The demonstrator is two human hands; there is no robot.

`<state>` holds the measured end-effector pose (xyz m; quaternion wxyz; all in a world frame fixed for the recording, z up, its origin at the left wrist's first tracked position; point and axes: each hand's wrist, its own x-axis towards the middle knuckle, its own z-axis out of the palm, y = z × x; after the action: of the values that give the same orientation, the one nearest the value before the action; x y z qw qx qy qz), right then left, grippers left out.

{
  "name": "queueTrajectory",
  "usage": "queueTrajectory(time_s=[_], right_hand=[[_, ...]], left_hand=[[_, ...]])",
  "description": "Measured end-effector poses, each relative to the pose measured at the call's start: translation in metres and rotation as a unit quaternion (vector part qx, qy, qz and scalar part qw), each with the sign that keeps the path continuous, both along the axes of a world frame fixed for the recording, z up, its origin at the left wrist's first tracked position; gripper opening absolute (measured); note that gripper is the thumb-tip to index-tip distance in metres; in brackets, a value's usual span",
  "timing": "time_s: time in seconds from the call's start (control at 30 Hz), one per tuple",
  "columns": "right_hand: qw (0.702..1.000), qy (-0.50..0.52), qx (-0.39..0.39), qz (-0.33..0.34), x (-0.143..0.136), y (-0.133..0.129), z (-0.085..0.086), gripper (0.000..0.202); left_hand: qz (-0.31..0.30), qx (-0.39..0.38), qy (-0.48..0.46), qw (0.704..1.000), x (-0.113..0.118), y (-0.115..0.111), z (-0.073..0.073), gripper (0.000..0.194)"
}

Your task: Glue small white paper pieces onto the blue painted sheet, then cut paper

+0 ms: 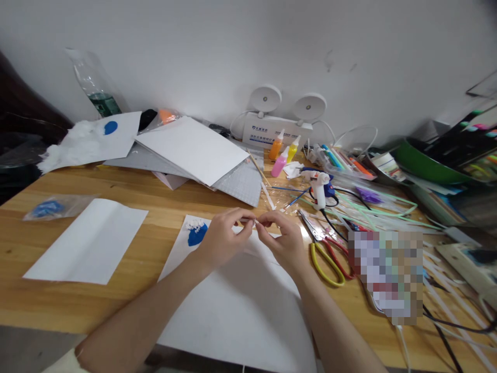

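My left hand (223, 235) and my right hand (283, 238) meet over a large white sheet (236, 316). Between their fingertips they pinch a small, thin white piece (254, 221); its kind is too small to make out. Both hands are closed, thumbs against fingers. At the sheet's upper left corner lies a blue patch (196, 236), with little white crumpled bits (193, 225) along its top. Right of my right hand lie scissors (326, 264) with one yellow and one red handle.
A white glue gun (320, 186) stands beyond the scissors. Paint bottles (278, 163) are near an emergency lamp (277, 129). Stacked boards (194, 147) lie at the back, a blank sheet (87, 243) to the left, a bottle (103, 103) against the wall. Cables and strips (462, 316) clutter the right.
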<state>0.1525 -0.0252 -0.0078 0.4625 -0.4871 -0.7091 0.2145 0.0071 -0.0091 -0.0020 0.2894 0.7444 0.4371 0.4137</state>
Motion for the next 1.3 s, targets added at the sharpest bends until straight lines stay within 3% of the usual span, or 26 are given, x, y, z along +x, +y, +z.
queueTrajectory(time_s=[1.3], right_hand=[[1.0, -0.005, 0.005, 0.001, 0.0019, -0.0003, 0.0039, 0.006]], left_hand=[[0.046, -0.013, 0.011, 0.999, -0.0002, 0.0001, 0.0013, 0.005]])
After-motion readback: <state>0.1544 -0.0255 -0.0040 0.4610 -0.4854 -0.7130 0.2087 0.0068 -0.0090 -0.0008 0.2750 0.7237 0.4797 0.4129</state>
